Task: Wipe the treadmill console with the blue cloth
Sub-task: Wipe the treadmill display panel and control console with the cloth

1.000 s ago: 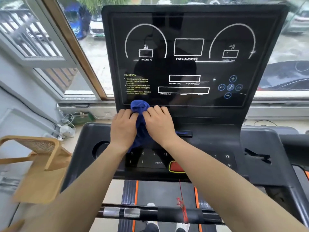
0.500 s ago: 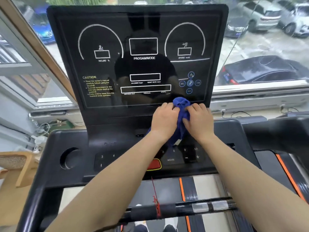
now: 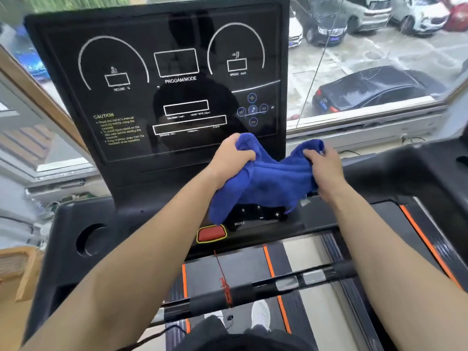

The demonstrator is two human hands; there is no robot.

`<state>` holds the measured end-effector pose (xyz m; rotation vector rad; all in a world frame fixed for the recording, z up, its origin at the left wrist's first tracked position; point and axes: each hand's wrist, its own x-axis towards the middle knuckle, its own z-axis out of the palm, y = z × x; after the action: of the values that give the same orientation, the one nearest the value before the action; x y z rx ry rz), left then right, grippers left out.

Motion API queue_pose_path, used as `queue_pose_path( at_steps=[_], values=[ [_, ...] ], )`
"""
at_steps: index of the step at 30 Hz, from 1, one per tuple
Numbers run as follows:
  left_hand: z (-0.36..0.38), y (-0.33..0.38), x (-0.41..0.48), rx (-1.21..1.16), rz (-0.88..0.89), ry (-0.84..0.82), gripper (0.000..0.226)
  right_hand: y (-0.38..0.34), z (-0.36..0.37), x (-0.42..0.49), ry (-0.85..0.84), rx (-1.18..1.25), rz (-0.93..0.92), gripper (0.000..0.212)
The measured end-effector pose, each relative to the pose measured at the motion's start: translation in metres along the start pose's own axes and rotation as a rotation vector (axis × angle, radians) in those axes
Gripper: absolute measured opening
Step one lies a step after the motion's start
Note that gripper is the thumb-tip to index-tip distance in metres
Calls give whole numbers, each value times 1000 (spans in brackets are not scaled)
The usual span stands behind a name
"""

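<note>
Here the blue cloth (image 3: 266,178) hangs stretched between the two hands, low in front of the treadmill console (image 3: 162,79), at the lower right of its dark display panel. The left hand (image 3: 231,158) has its grip clamped on the cloth's upper left corner, fingers curled over a bunched fold that touches or sits just before the panel's bottom edge (which of the two cannot be told). The right hand (image 3: 325,165) has its grip closed on the opposite corner, just past the panel's right side. The cloth sags in the middle, and its lower edge drapes over the button strip, just above the MODE label (image 3: 239,223) and up and to the right of the red stop button (image 3: 212,233). Both forearms reach forward and slightly inward, wrists raised above the handlebar (image 3: 278,285).
</note>
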<state>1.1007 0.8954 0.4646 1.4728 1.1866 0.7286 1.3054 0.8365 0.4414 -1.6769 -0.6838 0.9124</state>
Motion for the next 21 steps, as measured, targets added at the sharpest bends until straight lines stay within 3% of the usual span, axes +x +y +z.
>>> queue_pose_path(
  at_steps=[3, 5, 7, 9, 11, 14, 16, 19, 21],
  values=[
    [19, -34, -12, 695, 47, 284, 40, 28, 3, -1, -113, -356, -95, 42],
    [37, -61, -23, 905, 261, 399, 53, 59, 7, -5, -190, -567, -176, 61],
    [52, -83, -29, 965, 389, 289, 52, 91, 12, -13, -257, -832, -310, 73],
    [63, -104, -29, 1067, 323, 74, 55, 116, 18, -19, -279, -1031, -486, 76],
    [67, -117, -24, 1188, 273, -29, 63, 129, 25, -16, -311, -1157, -604, 75],
    [58, -125, -11, 1328, 404, 20, 65, 127, 38, 1, -354, -1247, -719, 75],
    [48, -125, -1, 1290, 572, 106, 57, 115, 54, 13, -360, -1260, -810, 73],
    [34, -134, 3, 1182, 806, 265, 25, 105, 76, 26, -376, -1264, -871, 71],
    [28, -139, 0, 1234, 792, 244, 4, 111, 78, 26, -407, -1260, -859, 70]
  ],
)
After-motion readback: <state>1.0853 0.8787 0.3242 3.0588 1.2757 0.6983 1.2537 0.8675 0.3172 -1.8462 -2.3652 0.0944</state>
